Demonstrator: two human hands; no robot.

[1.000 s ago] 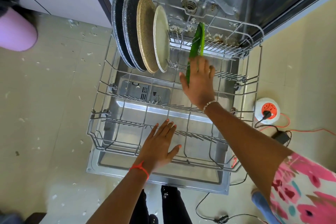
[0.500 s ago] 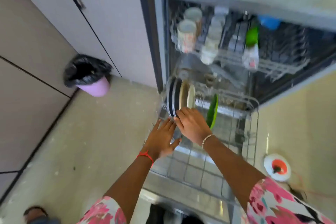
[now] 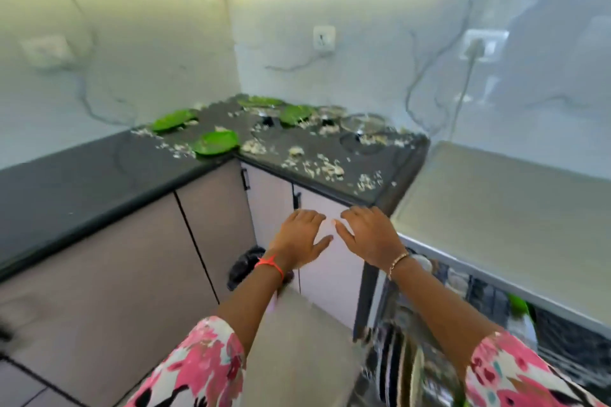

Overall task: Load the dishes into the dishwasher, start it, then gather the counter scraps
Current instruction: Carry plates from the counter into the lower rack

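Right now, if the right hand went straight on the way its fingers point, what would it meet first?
Probably the front edge of the black counter, directly ahead of the open, empty right hand, then the food scraps on top. Depth is unclear.

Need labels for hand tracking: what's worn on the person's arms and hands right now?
No gloves. The left hand has an orange-red cord band at the wrist; the right hand a thin gold-toned chain bracelet. Forearms uncovered; left sleeve and right sleeve are loose fabric, pink, white and black floral print.
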